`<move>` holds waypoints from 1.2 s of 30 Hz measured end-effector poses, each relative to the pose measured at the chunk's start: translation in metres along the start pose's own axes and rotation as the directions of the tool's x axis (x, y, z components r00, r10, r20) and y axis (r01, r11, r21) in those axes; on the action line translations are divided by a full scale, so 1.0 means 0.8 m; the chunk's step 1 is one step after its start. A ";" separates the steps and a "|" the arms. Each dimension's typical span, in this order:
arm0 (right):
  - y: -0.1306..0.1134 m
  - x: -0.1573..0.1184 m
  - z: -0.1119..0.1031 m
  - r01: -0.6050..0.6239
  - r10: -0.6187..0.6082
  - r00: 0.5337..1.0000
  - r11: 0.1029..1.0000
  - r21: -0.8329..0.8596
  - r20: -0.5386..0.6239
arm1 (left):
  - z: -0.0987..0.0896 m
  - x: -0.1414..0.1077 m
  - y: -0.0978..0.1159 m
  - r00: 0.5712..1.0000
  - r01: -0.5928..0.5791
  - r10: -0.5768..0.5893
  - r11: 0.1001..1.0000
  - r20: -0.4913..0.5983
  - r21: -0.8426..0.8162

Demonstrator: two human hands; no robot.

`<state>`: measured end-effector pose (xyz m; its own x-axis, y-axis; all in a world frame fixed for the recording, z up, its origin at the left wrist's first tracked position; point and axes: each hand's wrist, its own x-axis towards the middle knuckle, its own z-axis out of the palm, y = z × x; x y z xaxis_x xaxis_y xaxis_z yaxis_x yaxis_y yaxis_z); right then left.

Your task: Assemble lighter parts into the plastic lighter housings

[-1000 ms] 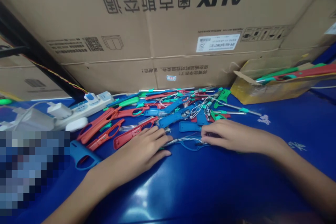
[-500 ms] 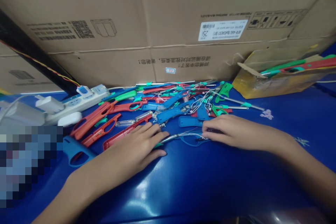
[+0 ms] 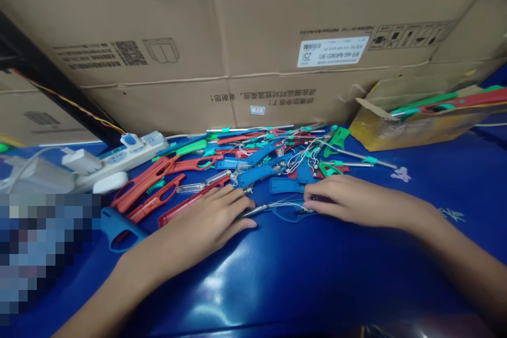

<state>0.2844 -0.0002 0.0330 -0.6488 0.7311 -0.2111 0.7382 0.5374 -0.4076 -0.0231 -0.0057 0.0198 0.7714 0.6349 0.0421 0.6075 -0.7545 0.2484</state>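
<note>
- The left hand (image 3: 225, 211) is lowered near the table (image 3: 277, 274), its palm down. Its fingers are half bent and lie close together, while the thumb stands apart from the index finger.
- Between this thumb and index finger passes the metal tube (image 3: 259, 208), whose left end is hidden by the hand. I cannot tell whether the fingers press it firmly or only rest over it.
- The right hand (image 3: 336, 198) is more closed: the fingers are curled, and thumb and index finger pinch a dark piece (image 3: 322, 199). Most of this piece is hidden, so I cannot tell what it is.
- From the tube, thin white wires (image 3: 293, 203) run to the tips of the right hand.
- Below the wires, in the space between the two hands, lies a blue plastic handle shell (image 3: 285, 218) with a loop; its right end reaches the right fingertips.
- Just behind the right fingers is a blue half shell (image 3: 287, 185).
- Beside the left hand, partly covered by it, lies a red half shell (image 3: 190, 203).
- Behind both hands spreads a pile of lighter parts (image 3: 261, 170), in red, blue and green, with metal tubes among them.
</note>
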 end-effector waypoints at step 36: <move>0.000 0.000 -0.001 0.016 -0.016 1.000 1.000 -0.003 0.010 | 0.016 0.016 0.008 0.984 -0.140 0.141 0.990 -0.112 0.013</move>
<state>0.2843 0.0003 0.0340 -0.6621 0.7184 -0.2133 0.7285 0.5503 -0.4080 -0.0068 -0.0041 0.0099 0.8229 0.5372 0.1850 0.4958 -0.8380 0.2279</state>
